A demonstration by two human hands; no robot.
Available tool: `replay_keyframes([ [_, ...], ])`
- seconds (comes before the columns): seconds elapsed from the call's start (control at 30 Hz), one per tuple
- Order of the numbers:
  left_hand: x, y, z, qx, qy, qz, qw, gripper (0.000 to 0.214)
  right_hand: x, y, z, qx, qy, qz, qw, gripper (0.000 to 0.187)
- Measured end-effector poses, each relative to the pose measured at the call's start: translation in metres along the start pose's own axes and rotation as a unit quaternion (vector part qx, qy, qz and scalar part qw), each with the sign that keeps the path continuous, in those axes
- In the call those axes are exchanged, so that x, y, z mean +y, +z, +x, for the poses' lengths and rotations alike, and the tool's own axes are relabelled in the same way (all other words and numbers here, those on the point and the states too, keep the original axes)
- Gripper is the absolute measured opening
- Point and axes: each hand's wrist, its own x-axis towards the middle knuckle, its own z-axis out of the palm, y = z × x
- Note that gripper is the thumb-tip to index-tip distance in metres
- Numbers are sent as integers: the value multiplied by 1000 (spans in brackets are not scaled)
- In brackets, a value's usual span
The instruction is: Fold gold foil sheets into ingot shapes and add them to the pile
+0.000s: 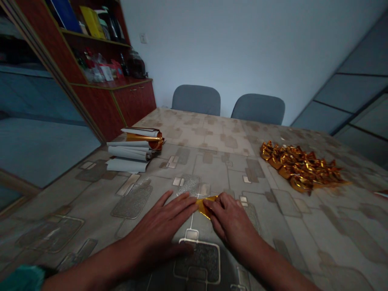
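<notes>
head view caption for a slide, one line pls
Left hand and right hand at a folded gold foil piece on a patterned tablecloth, with a heap of gold foil twists and foil rolls behind

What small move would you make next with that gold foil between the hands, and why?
Probably press the small folded gold foil piece flat with the right hand, since that hand rests on it while the left hand lies spread on the table beside it.

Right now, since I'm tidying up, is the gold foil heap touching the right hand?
No, the gold foil heap lies apart from the right hand, which touches a folded gold piece.
</notes>
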Motion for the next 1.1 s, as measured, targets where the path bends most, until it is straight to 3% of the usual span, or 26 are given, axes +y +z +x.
replay_keyframes([
  [0.2,-13,-3,-1,20,9,71,997,84,-2,-2,1,-13,9,9,1000,32],
  [0.47,13,-4,12,20,62,59,996,86,-7,-9,-1,-42,30,39,998,36],
  [0.6,19,-7,18,25,71,52,996,85,-8,-8,-1,-33,27,39,998,27],
  [0.9,-1,-6,2,0,29,29,999,68,-8,-5,2,-14,45,26,999,31],
  [1.1,-12,-9,-10,56,-10,29,998,58,-8,-6,0,5,45,46,998,33],
])
